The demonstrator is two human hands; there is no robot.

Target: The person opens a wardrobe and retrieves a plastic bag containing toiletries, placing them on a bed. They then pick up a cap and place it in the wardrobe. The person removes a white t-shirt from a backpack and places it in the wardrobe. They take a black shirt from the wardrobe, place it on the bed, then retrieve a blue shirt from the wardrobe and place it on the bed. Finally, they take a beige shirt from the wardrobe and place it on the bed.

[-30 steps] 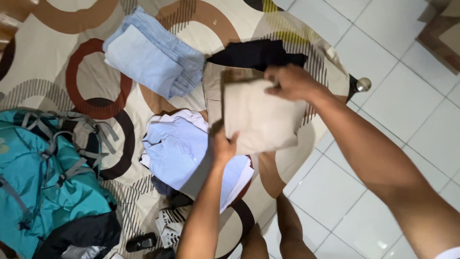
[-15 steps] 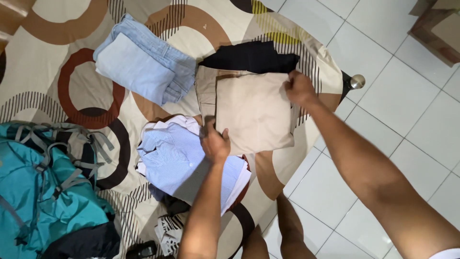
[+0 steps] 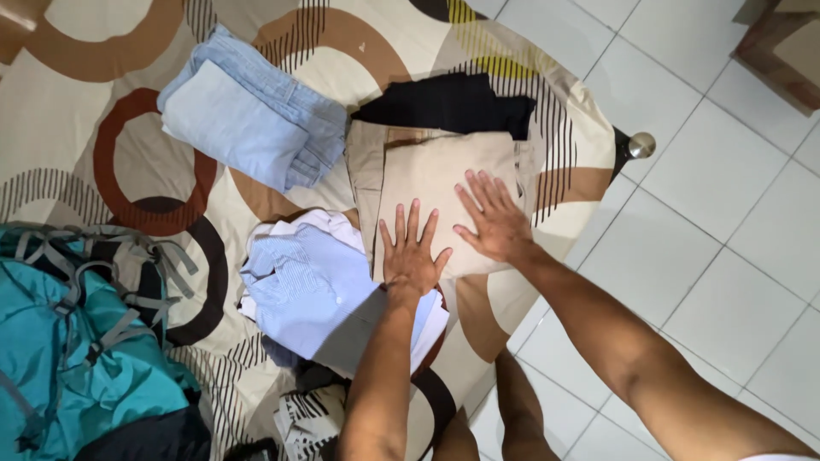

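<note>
Bedsheet [image 3: 77, 145]: a cream sheet printed with brown rings, dark stripes and a yellow patch is being used as the surface under everything; white floor tiles [image 3: 709, 222] are being shown beside it.
Backpack [image 3: 68, 358]: a teal pack with grey straps is being kept at the lower left edge, well apart from the hands.
Blue jeans [image 3: 248, 111]: a folded light-blue pair is being left at the upper left, just beside the beige piece.
Beige trousers [image 3: 427, 171]: a folded tan garment, squared into a flat rectangle with a darker waistband edge showing along its top, is being pressed down near the middle of the sheet, between the jeans and the sheet's right edge.
Striped shirt [image 3: 299, 282]: a pale blue and white folded shirt is being crossed by the left forearm, just below the beige piece.
Black garment [image 3: 444, 102]: a dark folded piece is being partly covered by the top of the beige trousers.
Right hand [image 3: 491, 218]: it is being laid flat on the trousers, fingers spread, gripping nothing.
Left hand [image 3: 412, 252]: it is being laid flat on the trousers' lower edge, fingers splayed, gripping nothing.
</note>
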